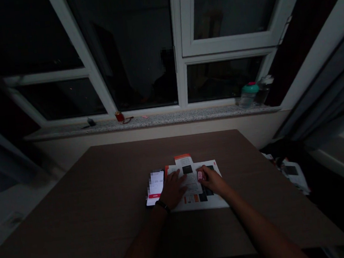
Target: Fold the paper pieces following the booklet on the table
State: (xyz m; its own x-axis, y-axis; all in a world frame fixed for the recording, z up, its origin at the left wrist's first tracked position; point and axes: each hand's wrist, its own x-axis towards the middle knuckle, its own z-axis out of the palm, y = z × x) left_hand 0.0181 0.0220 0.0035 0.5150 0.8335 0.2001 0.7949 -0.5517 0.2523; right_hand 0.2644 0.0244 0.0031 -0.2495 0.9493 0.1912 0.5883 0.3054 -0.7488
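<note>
A printed sheet point(221, 202) lies flat on the brown table, and a narrower printed strip point(192, 186) with an orange top edge rests over it. My left hand point(172, 190), fingers spread, lies on the left part of the papers and holds nothing. At the right side of the strip, my right hand point(211, 178) is closed around a small pink object point(200, 175); its underside is hidden. A phone point(155, 187) with a lit screen lies just left of my left hand.
The table point(106, 200) stands below a window sill point(165, 118). On the sill are a teal-lidded bottle point(248, 95), a clear bottle point(264, 91), a red item point(119, 116) and a small dark item point(91, 121). White packages point(296, 176) lie beyond the table's right edge.
</note>
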